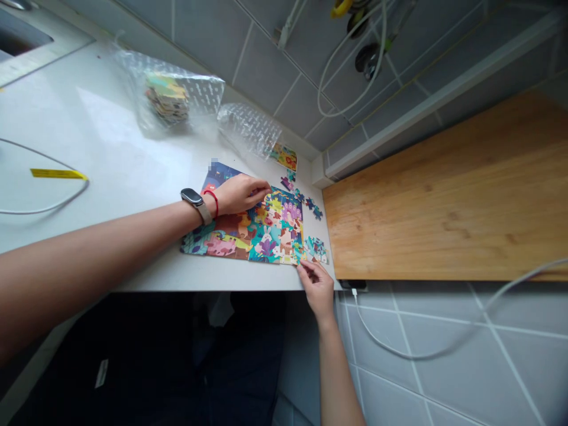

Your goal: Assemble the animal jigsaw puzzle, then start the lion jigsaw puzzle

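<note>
White table (146, 177) meets a grey tiled wall (204, 29) behind my jigsaw puzzle (266, 236), which lies flat near the front edge, probably so both hands can reach it easily. My left hand (243, 193) is over the puzzle's upper middle, fingers curled narrowly, perhaps to steady it; I cannot tell whether they hold anything. My right hand (318, 290) comes in at the puzzle's lower right corner, thumb and fingers drawn close together, a posture that suits small work; whether a piece sits between them is hidden. Loose pieces (318, 213) trail just off the puzzle's right side, likely for easy picking. Well behind the puzzle, to its left, a clear plastic bag (202, 89) surrounds a stack of pieces (168, 109), seemingly to contain them. Right of the puzzle stretches a wooden board (444, 207).
</note>
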Demonstrator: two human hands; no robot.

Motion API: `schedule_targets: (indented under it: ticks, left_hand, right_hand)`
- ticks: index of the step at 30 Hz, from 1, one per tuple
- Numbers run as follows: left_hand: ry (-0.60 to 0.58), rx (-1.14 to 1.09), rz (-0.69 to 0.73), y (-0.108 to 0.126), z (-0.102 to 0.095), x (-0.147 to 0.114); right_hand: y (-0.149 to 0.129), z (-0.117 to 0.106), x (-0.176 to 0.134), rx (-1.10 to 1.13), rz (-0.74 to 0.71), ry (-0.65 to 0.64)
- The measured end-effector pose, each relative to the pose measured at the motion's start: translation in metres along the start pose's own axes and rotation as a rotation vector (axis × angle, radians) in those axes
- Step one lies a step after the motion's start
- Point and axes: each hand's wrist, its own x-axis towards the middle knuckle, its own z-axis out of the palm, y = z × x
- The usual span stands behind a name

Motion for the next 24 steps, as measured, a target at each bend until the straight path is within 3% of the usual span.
schedule_targets:
  ticks: [9,17,24]
  left_hand:
    - [-0.038,-0.011,-0.02,-0.002,0.002,0.001]
    - [-0.052,0.012,-0.032,0.0,0.001,0.001]
    - [-0.039,0.027,-0.013,-0.001,0.001,0.0]
  right_hand:
    - [0.008,-0.009,0.002,-0.124,-0.128,-0.086]
    - [0.016,-0.025,0.017,-0.336,-0.414,-0.308]
    - [0.018,-0.022,0.018,-0.366,-0.391,-0.3]
